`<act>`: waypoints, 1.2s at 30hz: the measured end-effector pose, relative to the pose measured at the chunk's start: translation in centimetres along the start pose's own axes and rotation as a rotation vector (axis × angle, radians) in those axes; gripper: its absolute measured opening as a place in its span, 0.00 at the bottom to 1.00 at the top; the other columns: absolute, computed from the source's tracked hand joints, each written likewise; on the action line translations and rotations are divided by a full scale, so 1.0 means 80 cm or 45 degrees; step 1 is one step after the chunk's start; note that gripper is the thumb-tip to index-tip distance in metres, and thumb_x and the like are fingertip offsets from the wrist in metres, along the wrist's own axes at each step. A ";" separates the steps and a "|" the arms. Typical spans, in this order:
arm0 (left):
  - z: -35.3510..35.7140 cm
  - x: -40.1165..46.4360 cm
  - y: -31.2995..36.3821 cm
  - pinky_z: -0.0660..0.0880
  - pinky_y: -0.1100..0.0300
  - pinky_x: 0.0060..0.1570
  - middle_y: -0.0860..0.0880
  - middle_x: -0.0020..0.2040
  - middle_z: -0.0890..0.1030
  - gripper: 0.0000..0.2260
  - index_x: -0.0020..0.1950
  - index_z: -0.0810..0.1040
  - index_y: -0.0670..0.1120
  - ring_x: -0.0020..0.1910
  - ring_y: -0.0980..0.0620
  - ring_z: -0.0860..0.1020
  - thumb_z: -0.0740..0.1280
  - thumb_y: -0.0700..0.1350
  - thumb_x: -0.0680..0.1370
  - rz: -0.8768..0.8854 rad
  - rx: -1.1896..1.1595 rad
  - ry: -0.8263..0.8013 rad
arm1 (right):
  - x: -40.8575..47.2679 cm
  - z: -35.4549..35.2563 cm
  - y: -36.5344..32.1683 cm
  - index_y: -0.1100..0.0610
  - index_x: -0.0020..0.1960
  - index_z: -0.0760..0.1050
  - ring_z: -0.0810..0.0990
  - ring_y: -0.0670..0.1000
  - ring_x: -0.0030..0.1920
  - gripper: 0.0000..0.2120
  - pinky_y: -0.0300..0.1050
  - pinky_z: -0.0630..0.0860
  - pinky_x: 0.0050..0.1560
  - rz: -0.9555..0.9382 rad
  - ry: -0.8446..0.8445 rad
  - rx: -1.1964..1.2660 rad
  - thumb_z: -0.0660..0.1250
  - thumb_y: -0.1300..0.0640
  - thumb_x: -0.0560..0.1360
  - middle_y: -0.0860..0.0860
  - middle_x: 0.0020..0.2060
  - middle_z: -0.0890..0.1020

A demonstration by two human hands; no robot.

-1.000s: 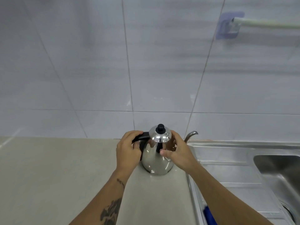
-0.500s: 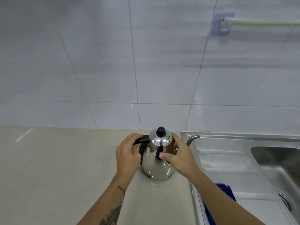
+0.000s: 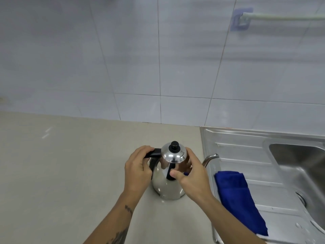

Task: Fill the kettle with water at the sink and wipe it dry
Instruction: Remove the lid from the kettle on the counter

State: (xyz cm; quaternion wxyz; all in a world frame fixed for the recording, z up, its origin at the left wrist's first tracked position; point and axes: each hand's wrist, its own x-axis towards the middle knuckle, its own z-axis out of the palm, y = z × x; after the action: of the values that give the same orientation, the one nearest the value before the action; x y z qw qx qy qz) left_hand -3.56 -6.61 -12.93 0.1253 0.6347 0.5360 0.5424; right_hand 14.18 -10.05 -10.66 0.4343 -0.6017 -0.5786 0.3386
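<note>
A shiny steel kettle with a black knob on its lid and a thin curved spout stands on the beige counter, just left of the sink. My left hand is wrapped around its black handle. My right hand cups the kettle's right side, thumb on the front. A folded blue cloth lies on the steel drainboard to the right. The sink basin is at the far right.
A white tiled wall rises behind the counter. A pale rail on a purple wall mount hangs at the upper right. The drain shows at the basin's bottom edge.
The view has tilted down, bringing the blue cloth and more of the counter into sight. Both hands keep their hold on the kettle, which stays in place.
</note>
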 end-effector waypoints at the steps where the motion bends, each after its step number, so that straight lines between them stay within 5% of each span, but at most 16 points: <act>1: -0.004 -0.002 -0.002 0.76 0.60 0.56 0.56 0.52 0.81 0.20 0.54 0.81 0.47 0.54 0.59 0.78 0.58 0.30 0.71 -0.002 -0.005 -0.020 | -0.003 0.003 0.001 0.41 0.59 0.73 0.79 0.41 0.46 0.28 0.43 0.79 0.48 0.010 0.009 -0.003 0.78 0.57 0.63 0.39 0.44 0.81; 5: -0.010 -0.004 -0.002 0.74 0.54 0.60 0.59 0.57 0.77 0.19 0.58 0.77 0.52 0.58 0.54 0.76 0.62 0.34 0.73 -0.039 -0.004 -0.228 | -0.004 0.012 -0.005 0.45 0.64 0.71 0.81 0.47 0.53 0.31 0.53 0.81 0.54 0.024 0.005 -0.070 0.75 0.55 0.63 0.43 0.54 0.81; 8: -0.008 -0.001 0.006 0.67 0.50 0.66 0.60 0.60 0.75 0.17 0.61 0.76 0.53 0.62 0.58 0.71 0.64 0.44 0.73 -0.035 0.026 -0.381 | 0.003 0.004 -0.024 0.45 0.67 0.72 0.78 0.46 0.58 0.28 0.50 0.78 0.61 -0.071 0.036 -0.168 0.72 0.59 0.69 0.44 0.59 0.79; 17: -0.019 0.005 -0.009 0.63 0.40 0.65 0.62 0.59 0.68 0.25 0.64 0.67 0.59 0.65 0.55 0.66 0.71 0.54 0.70 0.099 0.171 -0.634 | 0.051 -0.009 -0.098 0.49 0.50 0.76 0.78 0.52 0.47 0.05 0.48 0.76 0.47 -0.103 -0.224 -0.841 0.68 0.53 0.74 0.49 0.46 0.81; 23: -0.013 -0.008 -0.015 0.44 0.38 0.75 0.56 0.77 0.57 0.31 0.75 0.59 0.54 0.79 0.50 0.46 0.64 0.58 0.74 0.112 0.263 -0.637 | 0.054 -0.003 -0.103 0.52 0.51 0.76 0.77 0.55 0.49 0.05 0.47 0.72 0.42 -0.089 -0.192 -0.991 0.66 0.55 0.75 0.52 0.42 0.78; 30: -0.008 -0.007 -0.020 0.43 0.37 0.74 0.56 0.77 0.57 0.31 0.74 0.59 0.54 0.79 0.50 0.46 0.63 0.60 0.73 0.141 0.291 -0.615 | 0.055 -0.006 -0.105 0.56 0.51 0.81 0.79 0.53 0.43 0.06 0.47 0.77 0.45 -0.064 -0.146 -0.848 0.67 0.59 0.76 0.50 0.39 0.79; 33: -0.008 -0.007 -0.020 0.43 0.37 0.74 0.56 0.77 0.58 0.31 0.74 0.60 0.54 0.79 0.51 0.47 0.64 0.59 0.73 0.120 0.275 -0.607 | 0.061 -0.024 -0.097 0.58 0.44 0.81 0.84 0.58 0.39 0.07 0.58 0.83 0.46 0.030 0.045 -0.482 0.65 0.63 0.76 0.53 0.34 0.83; 36: -0.009 -0.007 -0.020 0.42 0.37 0.74 0.57 0.77 0.57 0.31 0.74 0.59 0.57 0.79 0.52 0.46 0.64 0.59 0.72 0.128 0.269 -0.617 | 0.053 -0.051 -0.093 0.61 0.48 0.80 0.83 0.54 0.39 0.07 0.58 0.84 0.45 0.090 0.172 -0.247 0.63 0.66 0.78 0.57 0.37 0.85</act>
State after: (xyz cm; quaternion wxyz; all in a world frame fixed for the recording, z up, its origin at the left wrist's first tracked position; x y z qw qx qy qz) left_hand -4.94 -6.70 -14.14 0.1558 0.7813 0.5119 0.3213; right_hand 15.31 -6.69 -1.85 0.3997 -0.6825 -0.5563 0.2549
